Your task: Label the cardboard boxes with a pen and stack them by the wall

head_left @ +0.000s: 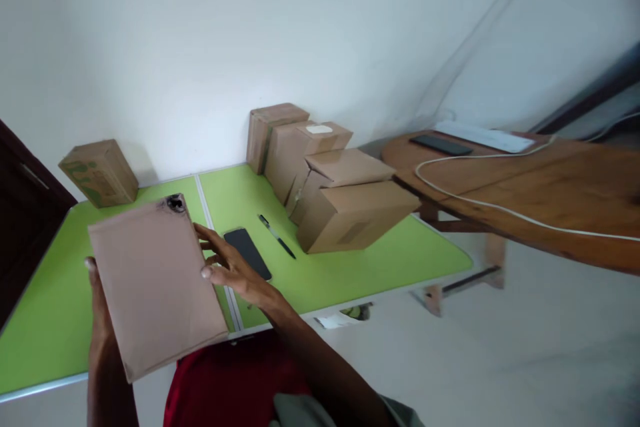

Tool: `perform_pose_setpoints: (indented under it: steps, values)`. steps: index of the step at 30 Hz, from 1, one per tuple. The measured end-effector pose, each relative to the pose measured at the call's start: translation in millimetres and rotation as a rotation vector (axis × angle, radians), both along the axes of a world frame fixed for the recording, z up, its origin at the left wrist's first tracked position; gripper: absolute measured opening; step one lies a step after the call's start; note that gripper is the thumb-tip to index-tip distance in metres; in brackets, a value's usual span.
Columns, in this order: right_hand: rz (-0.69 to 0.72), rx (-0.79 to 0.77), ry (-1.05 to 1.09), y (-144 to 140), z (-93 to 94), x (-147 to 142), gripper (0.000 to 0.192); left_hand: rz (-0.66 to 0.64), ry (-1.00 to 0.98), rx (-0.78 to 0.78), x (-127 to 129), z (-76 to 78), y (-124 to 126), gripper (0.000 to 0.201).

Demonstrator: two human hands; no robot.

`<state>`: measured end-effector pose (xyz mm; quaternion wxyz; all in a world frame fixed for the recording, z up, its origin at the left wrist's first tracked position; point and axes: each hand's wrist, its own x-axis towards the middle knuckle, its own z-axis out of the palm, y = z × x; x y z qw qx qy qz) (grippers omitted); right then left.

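Note:
A flat brown rectangle, like a paper-covered notebook or folded cardboard, is held up tilted above the front of the green table. One upper corner bears a black scribbled mark, and its lower edge shows thin layers. Along its left side my left hand grips it, thumb at the edge and the other fingers hidden behind. At the right edge my right hand holds it between thumb and fingers. Just beyond that hand lie a dark phone and a black-and-white pen.
Several cardboard boxes stand in a row along the green table. Another box sits at the back left by the wall. To the right, a wooden table carries a dark flat device, a white strip and a white cable.

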<state>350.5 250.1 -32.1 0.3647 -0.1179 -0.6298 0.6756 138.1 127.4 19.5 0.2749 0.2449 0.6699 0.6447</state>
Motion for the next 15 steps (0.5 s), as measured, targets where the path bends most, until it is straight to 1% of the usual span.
perform_pose_setpoints:
  steps: [1, 3, 5, 7, 9, 11, 13, 15]
  values:
    - [0.019, 0.015, 0.0, 0.0, -2.6, -0.4, 0.107, 0.015, -0.071, 0.001, -0.7, 0.7, 0.0, 0.104]
    - [0.06, 0.047, -0.02, -0.6, -6.7, -0.5, 0.111, 0.032, -0.149, 0.028, -4.5, 2.7, -1.4, 0.114]
    - [0.087, 0.04, -0.053, -1.7, -8.1, -1.4, 0.114, 0.002, -0.127, 0.05, -8.9, 4.3, -3.4, 0.118]
    - [0.076, -0.018, -0.062, -2.3, -5.8, -4.3, 0.113, -0.05, -0.111, 0.022, -10.6, 3.5, -4.4, 0.119]
    - [-0.002, -0.091, -0.044, -1.1, -0.4, -9.2, 0.107, -0.084, -0.121, -0.017, -8.3, -1.5, -3.4, 0.115]
    - [-0.104, -0.132, -0.035, 2.2, 5.8, -13.8, 0.102, -0.11, -0.135, -0.042, -3.5, -9.9, -0.7, 0.113]
    - [-0.177, -0.127, -0.063, 6.2, 10.1, -15.7, 0.101, -0.127, -0.138, -0.063, 1.0, -18.8, 2.6, 0.111]
    - [-0.211, -0.101, -0.125, 8.1, 11.3, -13.6, 0.1, -0.14, -0.144, -0.086, 3.7, -24.0, 5.3, 0.11]
